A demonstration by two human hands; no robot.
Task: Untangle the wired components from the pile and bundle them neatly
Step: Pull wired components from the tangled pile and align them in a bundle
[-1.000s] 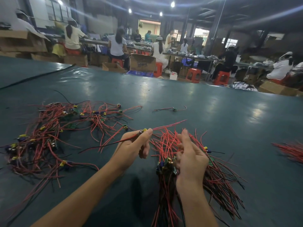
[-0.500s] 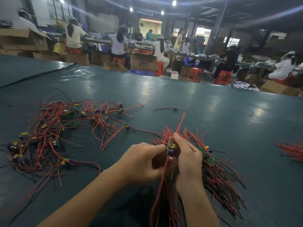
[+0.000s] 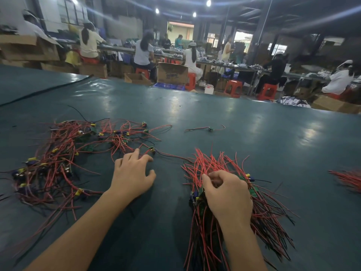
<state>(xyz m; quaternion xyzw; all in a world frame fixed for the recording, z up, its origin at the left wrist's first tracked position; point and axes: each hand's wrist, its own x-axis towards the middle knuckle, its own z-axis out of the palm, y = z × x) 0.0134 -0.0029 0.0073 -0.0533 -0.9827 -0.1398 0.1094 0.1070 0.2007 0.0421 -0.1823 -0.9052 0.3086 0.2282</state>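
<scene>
A tangled pile (image 3: 64,153) of red and black wired components with yellow and green parts lies on the left of the dark green table (image 3: 254,137). A straightened bundle (image 3: 213,165) of the same wires lies at the right. My right hand (image 3: 228,194) rests on this bundle with its fingers curled into the wires. My left hand (image 3: 132,173) is spread, fingers reaching over the table toward a component (image 3: 152,149) at the pile's near edge, fingertips touching its red wire.
A single loose wired component (image 3: 210,129) lies farther back on the table. More red wires (image 3: 349,178) show at the right edge. Beyond the table, people sit on red stools at benches among cardboard boxes (image 3: 172,73).
My left hand has left the bundle and moved left and forward to the pile's edge. The right hand stays on the bundle, lowered onto it.
</scene>
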